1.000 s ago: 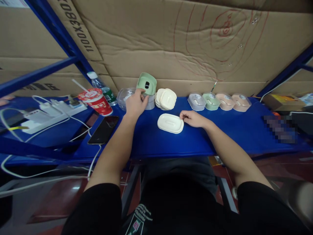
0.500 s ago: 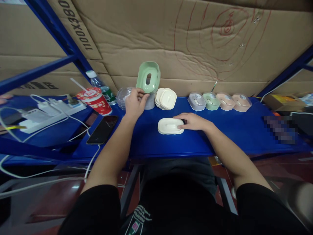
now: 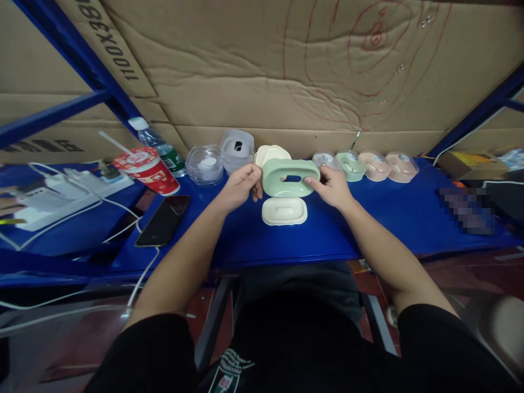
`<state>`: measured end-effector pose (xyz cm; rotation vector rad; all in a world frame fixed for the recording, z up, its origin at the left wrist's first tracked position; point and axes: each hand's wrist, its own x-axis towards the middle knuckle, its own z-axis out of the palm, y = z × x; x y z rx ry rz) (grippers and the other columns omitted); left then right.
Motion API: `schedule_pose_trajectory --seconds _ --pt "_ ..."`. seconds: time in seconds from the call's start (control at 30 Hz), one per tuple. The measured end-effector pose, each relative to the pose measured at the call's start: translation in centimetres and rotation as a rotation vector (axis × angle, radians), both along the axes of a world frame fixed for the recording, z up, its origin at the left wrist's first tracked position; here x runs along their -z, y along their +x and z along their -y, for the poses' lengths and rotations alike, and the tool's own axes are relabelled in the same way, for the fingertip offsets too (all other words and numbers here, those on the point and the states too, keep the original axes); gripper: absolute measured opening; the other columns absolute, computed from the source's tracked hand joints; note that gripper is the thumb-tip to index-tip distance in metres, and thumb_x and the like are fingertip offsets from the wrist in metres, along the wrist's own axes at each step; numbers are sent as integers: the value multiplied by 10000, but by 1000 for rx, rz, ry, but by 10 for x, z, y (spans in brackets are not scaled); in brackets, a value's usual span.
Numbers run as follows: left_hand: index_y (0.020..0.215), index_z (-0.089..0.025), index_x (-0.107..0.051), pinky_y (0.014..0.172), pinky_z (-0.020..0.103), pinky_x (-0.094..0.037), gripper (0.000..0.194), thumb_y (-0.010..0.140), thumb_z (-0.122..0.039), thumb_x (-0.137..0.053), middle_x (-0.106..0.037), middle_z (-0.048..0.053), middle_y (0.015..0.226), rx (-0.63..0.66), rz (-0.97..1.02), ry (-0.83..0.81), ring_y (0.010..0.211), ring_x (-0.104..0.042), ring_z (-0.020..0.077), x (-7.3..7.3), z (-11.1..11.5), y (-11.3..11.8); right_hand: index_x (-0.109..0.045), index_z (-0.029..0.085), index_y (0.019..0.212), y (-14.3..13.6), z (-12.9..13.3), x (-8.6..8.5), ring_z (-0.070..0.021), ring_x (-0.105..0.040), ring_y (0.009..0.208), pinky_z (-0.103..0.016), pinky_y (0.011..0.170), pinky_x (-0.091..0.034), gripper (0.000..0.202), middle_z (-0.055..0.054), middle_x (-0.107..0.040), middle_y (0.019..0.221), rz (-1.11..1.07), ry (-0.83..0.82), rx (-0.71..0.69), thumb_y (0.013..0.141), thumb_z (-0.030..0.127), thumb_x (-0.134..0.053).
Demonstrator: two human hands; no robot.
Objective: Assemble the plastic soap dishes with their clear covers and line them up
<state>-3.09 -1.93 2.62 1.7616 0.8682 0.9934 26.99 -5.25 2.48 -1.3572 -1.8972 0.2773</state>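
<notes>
A pale green plastic shell [image 3: 272, 183] with an oval slot is held up between my two hands. My left hand [image 3: 241, 187] grips its left end, and my right hand [image 3: 332, 185] has its right end, thumb near the slot. Just below it, on the blue table, lies a cream oval base [image 3: 284, 211] with a raised middle. Behind the shell, partly covered by it, are several cream pieces [image 3: 264, 154] lying together. Clear round lids [image 3: 204, 164] and a stack of translucent grey shells [image 3: 237, 147] stand beyond my left hand.
Boxes with clear covers, grey, green [image 3: 352, 166] and pink [image 3: 374, 166], line the back right. At left are a phone [image 3: 162, 221], a red cup with a straw [image 3: 149, 172], a water bottle [image 3: 159, 147] and a power strip [image 3: 77, 199]. Cardboard [image 3: 229, 65] walls the back.
My left hand has brought the green shell forward and right from the back stack. My right hand has let go of the cream base and taken the shell's right end.
</notes>
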Motion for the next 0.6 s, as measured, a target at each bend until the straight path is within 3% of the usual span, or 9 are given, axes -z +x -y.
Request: schedule_pose_trajectory --seconds 0.13,0.27,0.4,0.5,0.6 --pt "841 -240 -540 476 256 -449 425 1031 -620 -549 -598 -35 526 -69 -128 58 448 -559 131 -3 1 -4 -558 229 677 -2 -1 -1 -165 -498 644 -323 600 -355 654 -6 -534 636 48 -162 -69 924 834 -562" --pt "624 -222 -553 559 279 -444 523 1028 -553 -521 -649 11 545 -32 -582 193 529 -610 149 -13 9 -9 -484 231 586 -1 -3 -2 -149 -448 608 -317 581 -300 745 6 -442 573 169 -338 -129 981 857 -409" --pt "578 -228 -612 578 301 -444 501 997 -470 -481 -718 32 601 117 -870 81 560 -661 180 -15 11 -5 -586 216 583 -3 -3 -1 -179 -561 625 -330 600 -349 779 -40 -597 603 377 -491 -167 988 855 -398" --pt "602 -231 -640 549 303 -446 437 959 -447 -509 -738 35 617 192 -937 -46 515 -661 187 -11 9 -1 -669 215 616 -7 -3 4 -236 -666 725 -342 622 -380 771 -95 -718 717 537 -514 -175 997 836 -415" --pt "628 -232 -644 553 301 -456 431 961 -476 -519 -761 37 649 189 -960 -86 514 -674 189 -9 7 -1 -726 218 683 -11 -2 7 -269 -720 807 -342 640 -407 759 -118 -771 804 611 -470 -152 1024 810 -396"
